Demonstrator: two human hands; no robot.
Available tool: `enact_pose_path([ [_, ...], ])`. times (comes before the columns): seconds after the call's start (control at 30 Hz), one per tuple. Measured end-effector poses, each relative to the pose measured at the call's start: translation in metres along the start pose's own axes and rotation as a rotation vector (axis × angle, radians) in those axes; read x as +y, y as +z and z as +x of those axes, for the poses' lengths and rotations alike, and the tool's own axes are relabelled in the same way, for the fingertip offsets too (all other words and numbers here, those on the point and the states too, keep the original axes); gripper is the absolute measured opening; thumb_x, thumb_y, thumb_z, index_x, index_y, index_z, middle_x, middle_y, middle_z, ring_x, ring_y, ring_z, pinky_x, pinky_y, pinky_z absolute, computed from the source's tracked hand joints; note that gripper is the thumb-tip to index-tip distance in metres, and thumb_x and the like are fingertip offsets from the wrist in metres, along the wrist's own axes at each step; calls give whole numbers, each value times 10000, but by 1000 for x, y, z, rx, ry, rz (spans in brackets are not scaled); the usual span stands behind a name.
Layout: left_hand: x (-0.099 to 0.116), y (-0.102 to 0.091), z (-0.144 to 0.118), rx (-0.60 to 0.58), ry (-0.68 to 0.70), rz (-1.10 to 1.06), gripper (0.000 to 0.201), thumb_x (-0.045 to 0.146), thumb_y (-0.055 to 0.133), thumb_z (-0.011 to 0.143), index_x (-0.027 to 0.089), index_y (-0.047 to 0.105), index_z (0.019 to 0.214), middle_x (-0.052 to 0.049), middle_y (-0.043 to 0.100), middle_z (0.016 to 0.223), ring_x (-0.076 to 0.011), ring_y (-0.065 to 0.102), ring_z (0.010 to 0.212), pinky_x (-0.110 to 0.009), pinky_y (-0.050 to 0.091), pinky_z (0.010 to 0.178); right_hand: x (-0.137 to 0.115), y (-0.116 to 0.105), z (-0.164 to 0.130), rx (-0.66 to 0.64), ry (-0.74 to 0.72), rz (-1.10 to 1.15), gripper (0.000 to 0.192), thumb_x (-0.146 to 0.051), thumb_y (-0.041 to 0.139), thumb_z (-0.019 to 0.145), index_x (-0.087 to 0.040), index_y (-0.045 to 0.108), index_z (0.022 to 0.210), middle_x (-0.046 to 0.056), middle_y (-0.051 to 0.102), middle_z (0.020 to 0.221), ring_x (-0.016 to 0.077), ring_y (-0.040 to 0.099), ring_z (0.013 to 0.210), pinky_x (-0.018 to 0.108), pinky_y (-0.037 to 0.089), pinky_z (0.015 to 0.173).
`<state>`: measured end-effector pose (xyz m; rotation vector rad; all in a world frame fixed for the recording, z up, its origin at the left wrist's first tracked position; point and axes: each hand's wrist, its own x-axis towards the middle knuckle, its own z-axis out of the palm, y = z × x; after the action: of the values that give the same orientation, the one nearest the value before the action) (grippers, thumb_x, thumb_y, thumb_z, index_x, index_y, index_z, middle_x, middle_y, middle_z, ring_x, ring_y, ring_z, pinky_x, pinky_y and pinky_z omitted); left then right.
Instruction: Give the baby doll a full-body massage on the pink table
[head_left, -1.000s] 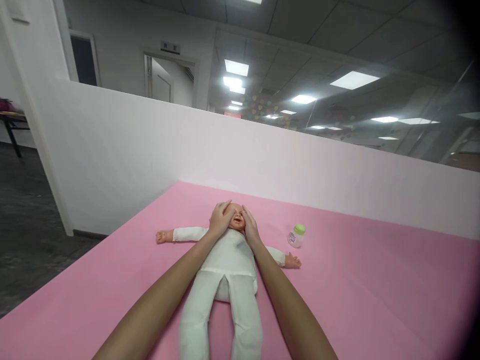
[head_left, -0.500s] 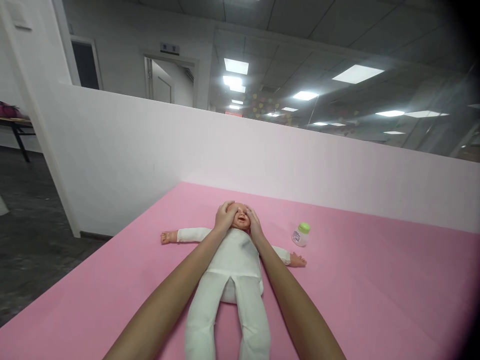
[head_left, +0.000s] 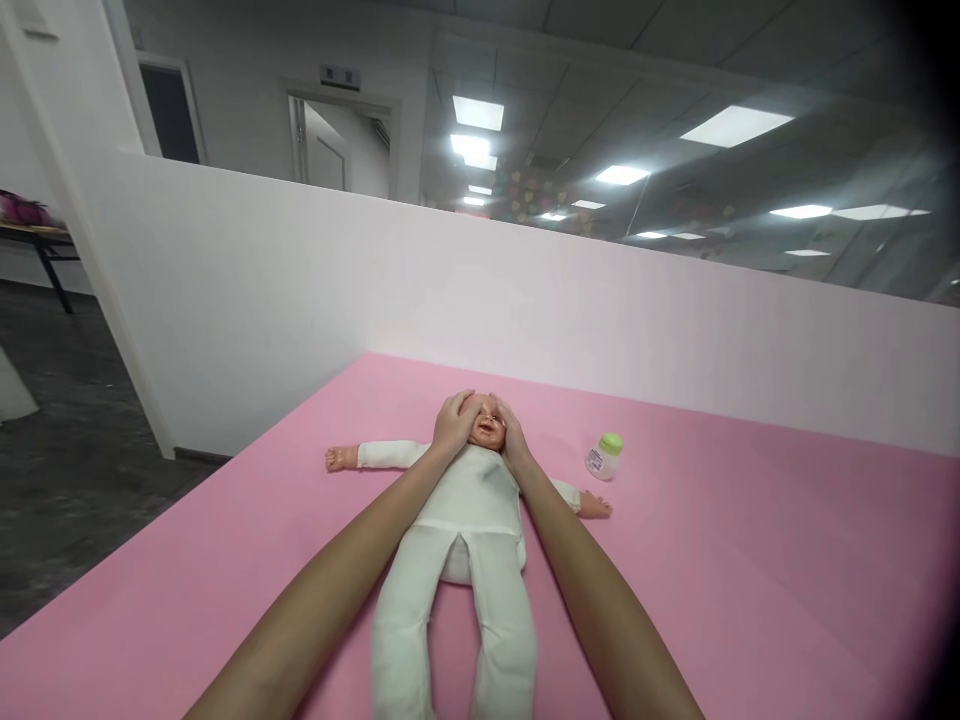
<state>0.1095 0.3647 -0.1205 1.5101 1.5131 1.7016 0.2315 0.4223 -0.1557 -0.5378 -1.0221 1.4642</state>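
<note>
A baby doll (head_left: 474, 495) with a white cloth body lies on its back, arms spread out to both sides and legs toward me. My left hand (head_left: 454, 424) is cupped round one side of its head, with the thumb over the forehead. Against the other side, my right hand (head_left: 514, 430) curves in the same way, and its thumb reaches the brow. The doll's mouth and nose show between my hands; the sides and back of its head are hidden. Most of my fingertips are out of sight behind the head.
To the right of the doll, a small clear jar (head_left: 604, 458) with a green lid stands on the pink table top (head_left: 720, 560). A white low wall (head_left: 585, 310) runs along the table's back and left edges. Beyond it are a doorway and ceiling lights.
The view has tilted slightly, so the doll and jar sit a little higher in the picture. My hands remain on the doll's head, with the thumbs shifted slightly.
</note>
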Motion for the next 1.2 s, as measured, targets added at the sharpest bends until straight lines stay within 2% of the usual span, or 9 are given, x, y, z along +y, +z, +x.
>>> enact_pose_path([
  [0.13,0,-1,-1,-10,30,41,380,309,600,951,194,684,1303,-125,654,1394,-268,584,1329,-395,411,1162,0,-1,0,9,-20,-36,445,-475,793,778,-262,730,1164,10,728,1284,220,658,1247,346,526,1105],
  [0.37,-6,-2,-1,-11,59,72,390,320,582,969,187,671,1325,-132,649,1391,-267,577,1330,-398,412,1166,-3,-3,-5,-5,11,-71,524,-497,776,796,-276,693,1264,13,709,1331,223,655,1259,359,527,1101],
  [0.6,-5,-1,-1,-13,54,95,365,312,504,1013,217,675,1321,-111,650,1387,-248,572,1331,-389,400,1179,-6,-1,-8,13,-21,-96,494,-488,768,799,-263,707,1234,19,713,1322,227,647,1269,371,520,1110],
  [0.97,-8,-2,-2,-24,32,101,420,319,371,1064,218,652,1359,-102,626,1426,-224,566,1346,-372,389,1191,4,-8,0,44,-32,-57,445,-484,698,837,-252,724,1216,14,704,1345,226,640,1278,405,478,1167],
  [1.2,-7,-1,-2,-24,36,100,400,318,409,1051,230,661,1349,-97,635,1415,-229,573,1334,-372,387,1190,3,-7,1,66,-28,-57,422,-471,688,836,-247,730,1191,15,707,1340,232,644,1274,406,478,1168],
])
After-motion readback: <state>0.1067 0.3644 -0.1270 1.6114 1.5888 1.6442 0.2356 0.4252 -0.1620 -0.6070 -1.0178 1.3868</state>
